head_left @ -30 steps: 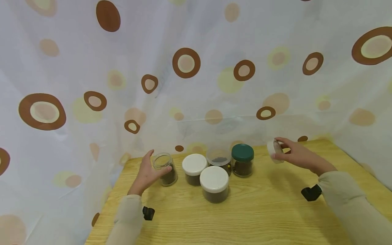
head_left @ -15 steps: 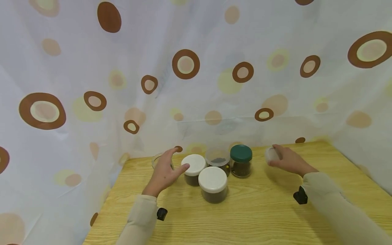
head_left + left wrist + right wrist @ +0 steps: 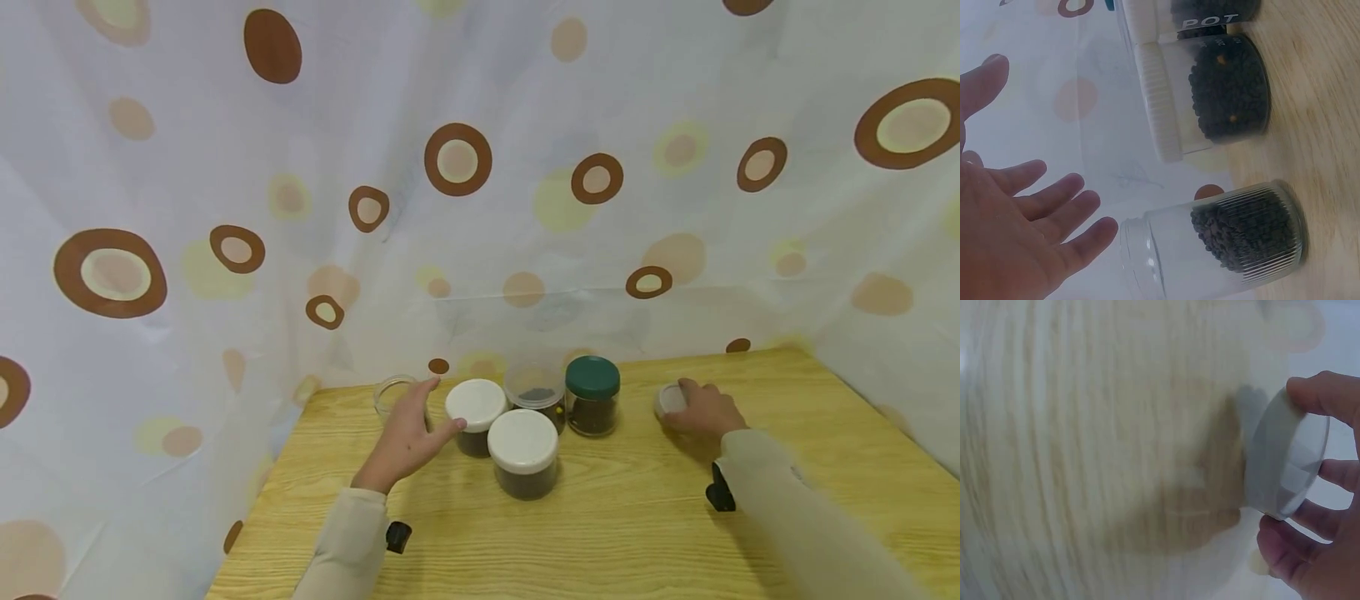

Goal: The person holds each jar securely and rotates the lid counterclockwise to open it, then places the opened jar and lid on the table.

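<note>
In the head view my left hand (image 3: 405,442) hovers with fingers spread beside a white-lidded jar (image 3: 476,406), holding nothing. Partly hidden behind it stands a lidless glass jar (image 3: 395,384); the left wrist view shows this glass jar (image 3: 1222,240) part filled with dark pellets, its rim close to the fingertips. Off to the right, my right hand (image 3: 708,412) grips a pale round lid (image 3: 666,402) by its edge, low over the table. In the right wrist view the lid (image 3: 1275,450) is tilted between thumb and fingers; whether it touches the wood I cannot tell.
A second white-lidded jar (image 3: 523,446) stands in front of a clear tub (image 3: 535,387) with dark contents. Beside them is a green-lidded jar (image 3: 592,379). The wooden table (image 3: 585,542) ends at a spotted curtain (image 3: 525,208) behind and at the sides.
My left hand has moved right, away from the lidless jar, toward the white-lidded one. My right hand has lowered the lid toward the table and tipped it flatter.
</note>
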Motion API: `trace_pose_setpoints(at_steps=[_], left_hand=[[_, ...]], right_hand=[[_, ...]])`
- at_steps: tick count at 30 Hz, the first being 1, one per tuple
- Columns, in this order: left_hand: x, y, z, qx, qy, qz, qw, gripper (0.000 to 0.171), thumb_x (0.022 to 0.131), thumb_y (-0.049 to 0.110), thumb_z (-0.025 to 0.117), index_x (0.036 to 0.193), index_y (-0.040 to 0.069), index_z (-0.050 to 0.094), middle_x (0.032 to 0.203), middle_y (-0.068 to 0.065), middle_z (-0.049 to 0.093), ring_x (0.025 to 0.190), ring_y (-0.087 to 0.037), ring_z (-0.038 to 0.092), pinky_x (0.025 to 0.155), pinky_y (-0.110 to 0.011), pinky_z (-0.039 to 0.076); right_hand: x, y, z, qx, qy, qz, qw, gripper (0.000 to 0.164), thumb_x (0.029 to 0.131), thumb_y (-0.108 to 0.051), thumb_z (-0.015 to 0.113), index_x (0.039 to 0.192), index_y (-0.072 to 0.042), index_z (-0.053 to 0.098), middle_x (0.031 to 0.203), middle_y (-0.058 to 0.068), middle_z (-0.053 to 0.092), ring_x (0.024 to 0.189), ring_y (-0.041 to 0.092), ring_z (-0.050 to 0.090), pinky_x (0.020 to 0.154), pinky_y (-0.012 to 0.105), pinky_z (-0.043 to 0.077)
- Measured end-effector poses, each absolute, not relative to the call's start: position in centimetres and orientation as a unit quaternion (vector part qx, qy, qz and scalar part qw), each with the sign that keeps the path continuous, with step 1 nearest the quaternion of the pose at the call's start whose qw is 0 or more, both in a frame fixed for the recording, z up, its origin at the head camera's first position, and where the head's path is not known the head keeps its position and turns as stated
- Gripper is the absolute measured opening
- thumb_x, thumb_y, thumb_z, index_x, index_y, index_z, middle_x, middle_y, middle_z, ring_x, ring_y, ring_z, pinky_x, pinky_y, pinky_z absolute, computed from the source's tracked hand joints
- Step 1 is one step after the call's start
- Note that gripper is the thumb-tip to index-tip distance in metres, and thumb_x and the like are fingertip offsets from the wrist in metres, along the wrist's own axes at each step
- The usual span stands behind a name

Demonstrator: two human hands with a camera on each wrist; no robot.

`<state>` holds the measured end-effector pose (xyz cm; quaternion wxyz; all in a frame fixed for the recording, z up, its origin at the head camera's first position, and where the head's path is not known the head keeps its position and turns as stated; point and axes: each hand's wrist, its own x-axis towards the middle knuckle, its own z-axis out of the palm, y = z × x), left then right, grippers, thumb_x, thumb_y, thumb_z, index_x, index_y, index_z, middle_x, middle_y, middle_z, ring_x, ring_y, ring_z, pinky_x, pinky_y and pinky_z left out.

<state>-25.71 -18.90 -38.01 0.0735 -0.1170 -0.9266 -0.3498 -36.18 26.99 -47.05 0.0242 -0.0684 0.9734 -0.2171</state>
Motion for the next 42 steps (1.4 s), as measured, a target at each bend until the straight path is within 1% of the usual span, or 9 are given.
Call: trace_pose_setpoints(at_steps=[3,6,15,20,28,33,36,39,42], left_hand=[[-25.5,-19.0,-38.3,-0.107,-0.928,-0.355,0.046,0.080,0.091,0.039,0.069,0.155,0.008,0.031,0.159,-0.017,0.035,0.147,-0.040,0.034,0.114,-0.062,0.034],[-25.3,-19.1,-38.5,-0.103,-0.927,-0.359,0.028,0.081,0.092,0.038,0.069,0.156,0.010,0.029,0.161,-0.017,0.031,0.149,-0.040,0.030,0.114,-0.062,0.033],[-25.1,-19.3,-38.8,-0.109,-0.927,-0.357,0.039,0.080,0.093,0.037,0.068,0.156,0.009,0.028,0.161,-0.018,0.030,0.149,-0.039,0.030,0.116,-0.061,0.031],[-24.9,-19.3,-39.2,-0.107,-0.923,-0.368,0.031,0.082,0.092,0.041,0.068,0.157,0.011,0.027,0.162,-0.015,0.028,0.149,-0.037,0.031,0.116,-0.060,0.032],[-24.9,-19.2,-39.2,-0.105,-0.922,-0.373,0.029,0.081,0.093,0.041,0.067,0.157,0.011,0.027,0.161,-0.015,0.030,0.146,-0.037,0.036,0.113,-0.061,0.035],[-24.9,-19.3,-39.4,-0.106,-0.920,-0.377,0.032,0.082,0.092,0.041,0.068,0.157,0.011,0.027,0.162,-0.015,0.030,0.147,-0.037,0.035,0.114,-0.061,0.034],[-24.9,-19.4,-39.5,-0.106,-0.919,-0.379,0.031,0.082,0.092,0.042,0.067,0.157,0.011,0.027,0.162,-0.014,0.029,0.147,-0.037,0.035,0.114,-0.061,0.034],[-24.9,-19.4,-39.7,-0.107,-0.920,-0.377,0.031,0.081,0.092,0.042,0.067,0.156,0.011,0.028,0.162,-0.014,0.029,0.147,-0.036,0.035,0.114,-0.060,0.034],[-25.0,-19.4,-39.7,-0.106,-0.921,-0.374,0.037,0.080,0.093,0.041,0.067,0.156,0.011,0.029,0.161,-0.014,0.031,0.147,-0.036,0.035,0.114,-0.060,0.034]], right_hand=[[-36.3,26.7,-47.7,-0.060,0.974,-0.219,0.018,0.085,0.084,-0.040,0.063,0.147,0.010,0.034,0.127,0.046,0.044,0.102,0.064,0.048,0.078,0.066,0.046],[-36.4,26.4,-48.0,-0.059,0.974,-0.218,0.014,0.084,0.082,-0.039,0.064,0.146,0.008,0.037,0.128,0.044,0.046,0.103,0.063,0.046,0.077,0.065,0.046],[-36.3,26.2,-48.6,-0.061,0.977,-0.204,0.005,0.076,0.082,-0.037,0.070,0.137,0.010,0.047,0.120,0.040,0.053,0.094,0.054,0.048,0.073,0.060,0.048],[-36.0,26.2,-48.5,-0.055,0.976,-0.211,0.010,0.077,0.082,-0.038,0.071,0.138,0.008,0.045,0.123,0.040,0.052,0.095,0.054,0.048,0.072,0.060,0.048],[-36.2,26.3,-48.7,-0.054,0.976,-0.212,0.014,0.080,0.082,-0.041,0.070,0.141,0.006,0.043,0.125,0.040,0.050,0.101,0.056,0.049,0.073,0.061,0.048],[-36.3,26.4,-48.5,-0.076,0.975,-0.210,0.014,0.085,0.082,-0.044,0.069,0.146,0.002,0.039,0.138,0.043,0.038,0.112,0.064,0.042,0.077,0.068,0.045],[-36.2,26.5,-47.8,-0.086,0.974,-0.209,0.016,0.083,0.086,-0.043,0.065,0.148,0.003,0.036,0.144,0.045,0.030,0.118,0.070,0.036,0.082,0.074,0.041],[-35.9,26.8,-46.7,-0.093,0.968,-0.231,0.013,0.078,0.092,-0.037,0.061,0.148,0.009,0.032,0.145,0.046,0.029,0.124,0.070,0.030,0.094,0.078,0.032],[-35.3,27.1,-45.0,-0.095,0.956,-0.276,-0.001,0.074,0.097,-0.031,0.058,0.148,0.014,0.028,0.146,0.046,0.028,0.129,0.067,0.027,0.102,0.078,0.022]])
